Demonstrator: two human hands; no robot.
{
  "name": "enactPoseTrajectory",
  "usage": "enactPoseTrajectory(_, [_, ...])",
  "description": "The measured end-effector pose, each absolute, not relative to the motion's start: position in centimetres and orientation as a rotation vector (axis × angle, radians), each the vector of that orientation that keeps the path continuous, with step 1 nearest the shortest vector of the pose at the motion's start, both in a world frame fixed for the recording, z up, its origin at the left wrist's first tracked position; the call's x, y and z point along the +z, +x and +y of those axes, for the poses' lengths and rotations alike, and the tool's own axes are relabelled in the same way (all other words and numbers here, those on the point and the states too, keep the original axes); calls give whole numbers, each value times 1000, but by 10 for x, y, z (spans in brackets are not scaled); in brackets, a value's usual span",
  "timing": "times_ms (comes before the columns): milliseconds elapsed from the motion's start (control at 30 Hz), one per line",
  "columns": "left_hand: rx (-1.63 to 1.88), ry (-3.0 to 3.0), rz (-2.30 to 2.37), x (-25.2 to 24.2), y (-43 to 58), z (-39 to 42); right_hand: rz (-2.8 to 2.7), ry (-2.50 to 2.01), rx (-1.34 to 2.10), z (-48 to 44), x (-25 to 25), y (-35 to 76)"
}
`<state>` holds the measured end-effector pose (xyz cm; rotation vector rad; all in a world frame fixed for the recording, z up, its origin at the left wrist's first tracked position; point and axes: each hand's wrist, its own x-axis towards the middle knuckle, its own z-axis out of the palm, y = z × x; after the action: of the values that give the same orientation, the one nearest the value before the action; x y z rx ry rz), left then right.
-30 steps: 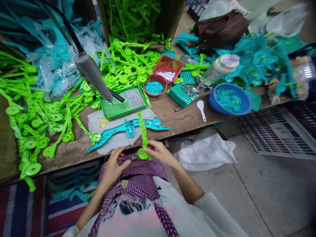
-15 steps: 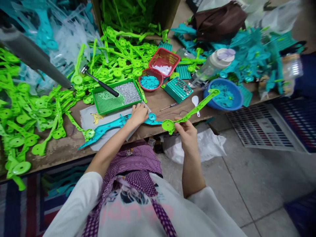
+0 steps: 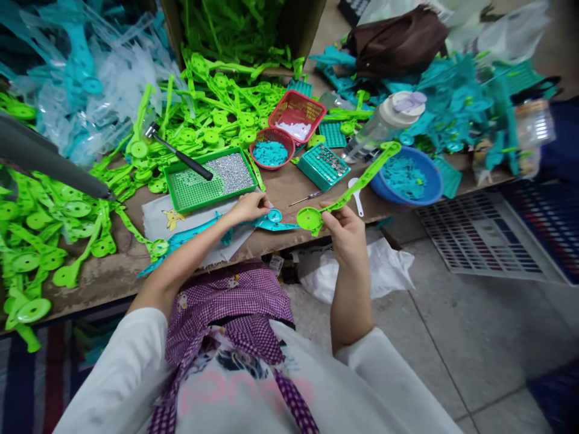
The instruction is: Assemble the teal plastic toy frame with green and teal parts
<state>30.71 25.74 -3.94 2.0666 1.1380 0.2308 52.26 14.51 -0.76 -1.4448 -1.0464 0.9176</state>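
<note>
In the head view, my right hand holds a long lime-green plastic arm near its round cup end, above the table's front edge. The arm slants up to the right, its far end over a blue bowl. A turquoise plastic piece lies along the front of the table, partly hidden beneath my left forearm. My left hand is over this piece, its fingers drawn together beside the round seat. Whatever those fingers pinch, if anything, is too small to make out.
A green tray of small metal parts has a hammer across it. Nearby are red baskets, a teal rack, a screwdriver, a white spoon, a bottle and the blue bowl. Green parts heap leftward.
My left hand has shifted on the turquoise piece, its fingers now bunched beside the round seat. The green arm in my right hand has risen slightly. The view has shifted a little.
</note>
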Motion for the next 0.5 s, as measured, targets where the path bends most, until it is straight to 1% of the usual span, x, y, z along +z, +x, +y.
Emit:
enactPoseTrajectory(67, [409, 2165, 1028, -39, 300, 241, -1050, -1438, 945, 147, -10, 524])
enactPoseTrajectory(100, [442, 2253, 952, -40, 296, 230, -1061, -1437, 971, 153, -13, 525])
enactPoseTrajectory(200, [315, 2549, 761, -45, 280, 196, -1098, -1508, 1075, 184, -29, 524])
enactPoseTrajectory(300, [261, 2672, 820, -57, 267, 176, -1128, -1664, 1268, 212, -47, 518])
enactPoseTrajectory(400, [373, 2669, 974, -72, 262, 173, -1174, -1734, 1446, 224, -56, 508])
enactPoseTrajectory(500, [439, 2669, 1031, -81, 262, 176, -1193, -1809, 1531, 228, -56, 504])
